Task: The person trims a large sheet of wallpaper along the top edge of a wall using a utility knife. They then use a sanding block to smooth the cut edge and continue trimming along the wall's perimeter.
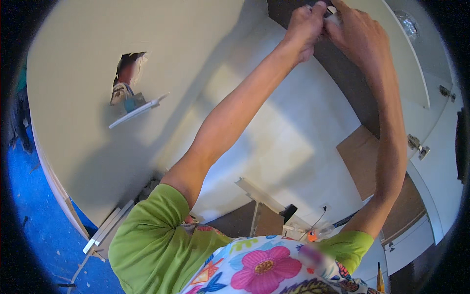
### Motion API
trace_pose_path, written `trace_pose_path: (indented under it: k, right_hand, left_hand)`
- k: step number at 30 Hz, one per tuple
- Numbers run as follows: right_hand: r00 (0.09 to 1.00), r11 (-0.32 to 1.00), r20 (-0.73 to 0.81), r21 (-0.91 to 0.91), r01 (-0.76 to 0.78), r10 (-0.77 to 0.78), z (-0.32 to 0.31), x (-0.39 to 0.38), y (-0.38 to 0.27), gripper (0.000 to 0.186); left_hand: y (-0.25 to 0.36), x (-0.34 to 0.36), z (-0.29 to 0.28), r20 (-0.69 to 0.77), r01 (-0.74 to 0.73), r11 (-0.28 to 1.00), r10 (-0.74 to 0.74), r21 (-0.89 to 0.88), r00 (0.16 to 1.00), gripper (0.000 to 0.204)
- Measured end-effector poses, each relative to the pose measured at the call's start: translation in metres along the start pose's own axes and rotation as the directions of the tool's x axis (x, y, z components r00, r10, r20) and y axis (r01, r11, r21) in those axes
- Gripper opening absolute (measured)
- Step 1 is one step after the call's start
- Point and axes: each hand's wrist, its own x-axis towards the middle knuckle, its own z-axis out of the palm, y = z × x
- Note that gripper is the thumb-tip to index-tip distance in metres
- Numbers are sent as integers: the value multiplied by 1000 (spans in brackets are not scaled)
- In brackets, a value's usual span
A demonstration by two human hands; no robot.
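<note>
Held both arms extended toward the left end of the dark panel (342,73), near its left corner, with a small pale piece (333,18) between the left hand (303,27) and the right hand (362,36). Pinched the small pale piece between right thumb and fingers; curled the left fingers inward just beside it. Could not confirm any object inside the left fingers. Located the piece right of the left thumb and left of the right palm, with neither hand clearly nearer. Could not determine its long axis, owing to small size and covering fingers. Noted a metal hinge (418,146) just right of the right forearm, and a white socket plate (132,113) hanging below a ragged wall hole (128,68), well apart from both hands. Found no readable brand, label or writing on piece or panel.
</note>
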Motion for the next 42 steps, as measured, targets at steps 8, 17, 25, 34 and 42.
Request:
trace_pose_path:
  k: [8, 17, 25, 34, 42]
  right_hand:
    - [999, 994, -21, 101, -47, 49, -8, -13, -27, 55]
    - [997, 990, -28, 125, -64, 68, 27, 6, -17, 56]
    - [979, 958, -30, 212, -191, 202, 30, 11, -28, 52]
    - [979, 979, -107, 131, -159, 173, 35, 10, -25, 55]
    - [970, 969, -31, 57, -240, 242, 47, -15, -38, 67]
  left_hand:
    - [2, -12, -7, -35, -32, 996, 29, -79, 999, 30]
    - [1, 9, -38, -35, -60, 995, 63, 75, 997, 28]
    - [3, 22, -38, -46, -110, 984, 118, 139, 992, 31]
    - [11, 22, -31, -59, -108, 973, 122, 203, 991, 37]
    - [29, -18, -41, -102, 78, 965, -54, 251, 993, 37]
